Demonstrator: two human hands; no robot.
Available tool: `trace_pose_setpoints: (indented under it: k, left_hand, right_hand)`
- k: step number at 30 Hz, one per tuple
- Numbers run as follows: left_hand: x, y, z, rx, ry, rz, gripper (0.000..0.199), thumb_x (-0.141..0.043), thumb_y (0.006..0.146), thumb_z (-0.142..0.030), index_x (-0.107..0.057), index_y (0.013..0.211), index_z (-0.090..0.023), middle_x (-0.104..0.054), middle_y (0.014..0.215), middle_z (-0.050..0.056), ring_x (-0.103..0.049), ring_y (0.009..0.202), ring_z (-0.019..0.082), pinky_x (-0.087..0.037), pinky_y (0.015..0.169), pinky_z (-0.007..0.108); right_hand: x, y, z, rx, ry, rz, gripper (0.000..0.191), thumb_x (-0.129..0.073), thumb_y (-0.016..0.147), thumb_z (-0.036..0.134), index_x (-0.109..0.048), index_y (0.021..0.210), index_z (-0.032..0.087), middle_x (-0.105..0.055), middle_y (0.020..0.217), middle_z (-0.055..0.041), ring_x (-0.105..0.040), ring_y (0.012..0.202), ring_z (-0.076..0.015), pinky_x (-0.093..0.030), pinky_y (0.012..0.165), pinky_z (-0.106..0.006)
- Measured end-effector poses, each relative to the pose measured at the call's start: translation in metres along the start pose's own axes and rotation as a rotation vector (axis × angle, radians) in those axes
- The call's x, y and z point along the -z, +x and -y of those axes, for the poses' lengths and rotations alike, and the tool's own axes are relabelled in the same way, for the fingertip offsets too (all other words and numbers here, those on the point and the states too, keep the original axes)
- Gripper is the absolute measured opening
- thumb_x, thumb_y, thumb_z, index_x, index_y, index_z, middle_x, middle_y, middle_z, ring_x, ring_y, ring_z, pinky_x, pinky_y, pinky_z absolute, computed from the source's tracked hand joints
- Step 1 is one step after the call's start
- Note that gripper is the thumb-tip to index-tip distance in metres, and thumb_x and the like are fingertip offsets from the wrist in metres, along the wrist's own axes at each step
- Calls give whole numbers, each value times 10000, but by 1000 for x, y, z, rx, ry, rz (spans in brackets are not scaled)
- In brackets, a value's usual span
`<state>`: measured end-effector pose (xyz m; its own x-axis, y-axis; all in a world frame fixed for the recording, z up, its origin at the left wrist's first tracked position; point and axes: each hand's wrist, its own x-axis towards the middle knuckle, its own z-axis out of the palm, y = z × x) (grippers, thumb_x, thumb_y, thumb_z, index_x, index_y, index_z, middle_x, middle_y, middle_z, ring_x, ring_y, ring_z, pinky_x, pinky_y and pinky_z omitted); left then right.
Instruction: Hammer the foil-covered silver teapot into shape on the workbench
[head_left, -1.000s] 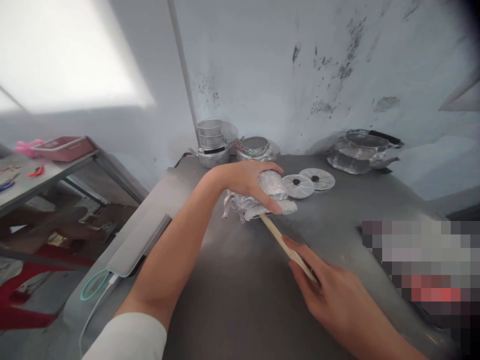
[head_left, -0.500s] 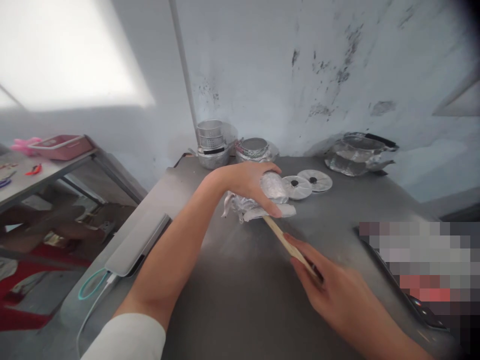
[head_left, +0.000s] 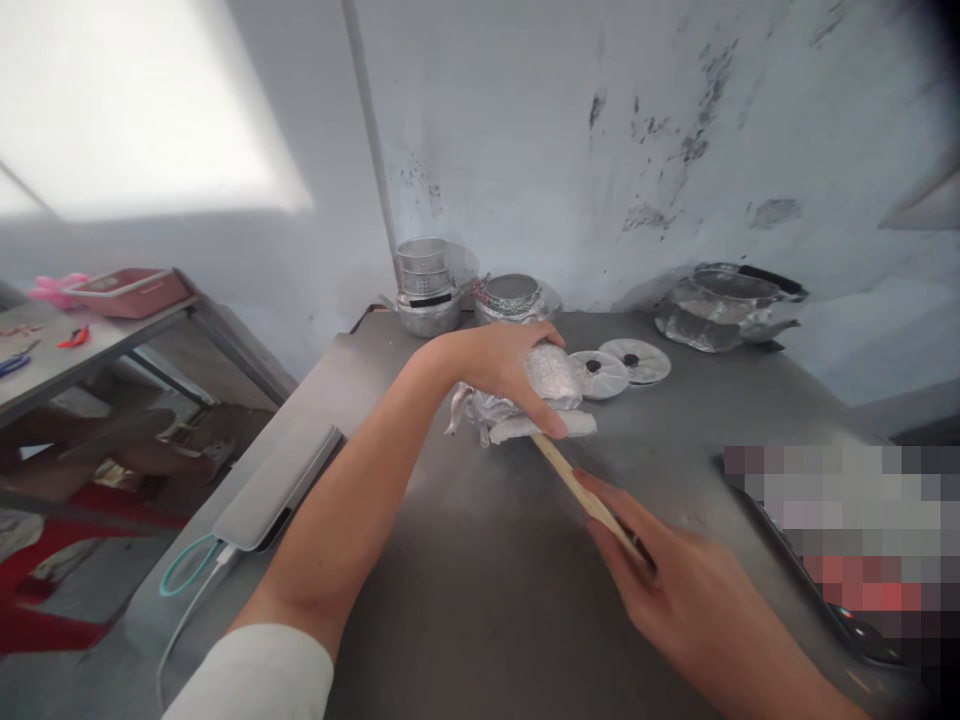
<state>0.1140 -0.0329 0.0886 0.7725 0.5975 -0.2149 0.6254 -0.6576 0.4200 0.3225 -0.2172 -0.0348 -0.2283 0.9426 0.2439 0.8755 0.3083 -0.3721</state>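
My left hand (head_left: 506, 370) reaches over a small silvery metal pot (head_left: 553, 375), thumb and fingers spread around its body and gripping it on the table. A curved, spout-like piece (head_left: 459, 410) sticks out at the pot's left, and my hand hides much of the rest. In my right hand (head_left: 660, 580) is a brush with a pale wooden handle (head_left: 564, 468), closed in the fingers. Its far end meets a whitish strip (head_left: 517, 430) along the pot's near side; I cannot tell whether that strip is bristles. Two round metal lids with black knobs (head_left: 604, 375) lie just right of the pot.
Stacked metal pots with a strainer (head_left: 424, 285), another pot (head_left: 514, 295) and a kettle (head_left: 724, 305) stand along the wall. A white power bank (head_left: 277, 490) with a cable lies at the left, a dark phone-like device (head_left: 795, 560) at the right. A side table holds a pink basket (head_left: 135, 293).
Both hands keep their grips on the pot and the brush, in nearly the same place. The whole view has shifted slightly.
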Motion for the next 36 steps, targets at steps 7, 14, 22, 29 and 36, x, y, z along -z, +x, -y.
trace_pose_setpoints:
  k: [7,14,22,29,36]
  left_hand:
    - [-2,1,3,15,0,-51,1017,-690,615,-697,-328,1475,-291,-406,1529,38,-446,1318,338,-426,1018,371]
    - [-3,5,1,-2,43,-75,1079,-675,580,-778,-364,1477,-266,-392,1543,48,-393,1365,356,-372,1088,404]
    - [-4,5,4,-17,35,-75,1061,-669,614,-748,-336,1499,-267,-368,1559,36,-369,1383,347,-362,1100,398]
    - [-4,5,0,-47,66,-69,1023,-652,649,-722,-318,1512,-287,-329,1579,22,-309,1415,355,-310,1130,420]
    - [-3,2,-1,-51,30,-58,967,-677,653,-672,-353,1497,-328,-315,1586,-4,-289,1428,363,-307,1133,440]
  right_hand:
    - [-1,-5,-2,106,-191,-67,439,-419,979,275,-455,1416,293,-771,806,33,-730,562,-222,-469,406,-297]
    - [2,-4,-2,35,-95,-67,401,-422,991,333,-486,1386,305,-758,759,22,-699,516,-192,-493,452,-272]
    - [3,-3,-3,64,-102,-39,385,-425,977,299,-524,1348,262,-739,716,11,-657,456,-172,-443,432,-259]
    - [1,-4,-2,14,-55,-92,398,-441,980,331,-504,1371,293,-739,724,25,-676,494,-172,-466,458,-254]
    - [-1,2,-1,39,-130,-18,388,-431,978,262,-526,1355,254,-747,741,7,-712,557,-203,-444,449,-262]
